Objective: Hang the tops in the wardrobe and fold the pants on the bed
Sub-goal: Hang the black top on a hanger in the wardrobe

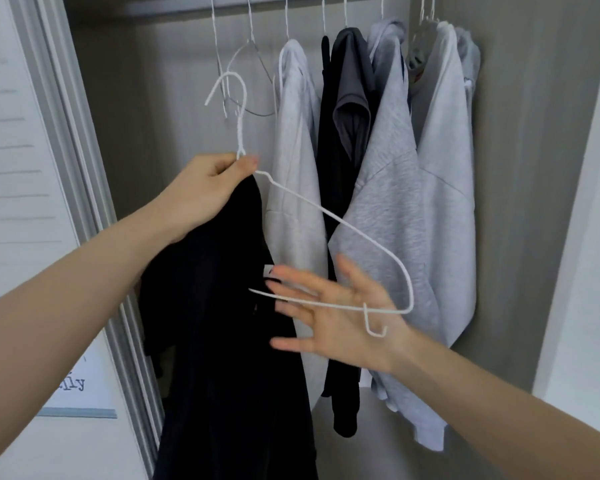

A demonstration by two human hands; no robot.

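My left hand (pixel 208 183) grips the neck of a white wire hanger (pixel 326 213) together with a black top (pixel 222 341) that hangs down from it in front of the wardrobe. The hanger's left side is hidden in the black cloth; its right arm and bottom bar stick out bare. My right hand (pixel 340 317) is spread with straight fingers just behind the hanger's bottom bar, next to the black top, and holds nothing.
Several tops hang on the wardrobe rail: a light grey one (pixel 295 168), a dark one (pixel 347 140), grey hoodies (pixel 413 202). Empty wire hangers (pixel 246 71) hang at the rail's left. The sliding door frame (pixel 84 168) stands at left, the wardrobe's side wall (pixel 534 168) at right.
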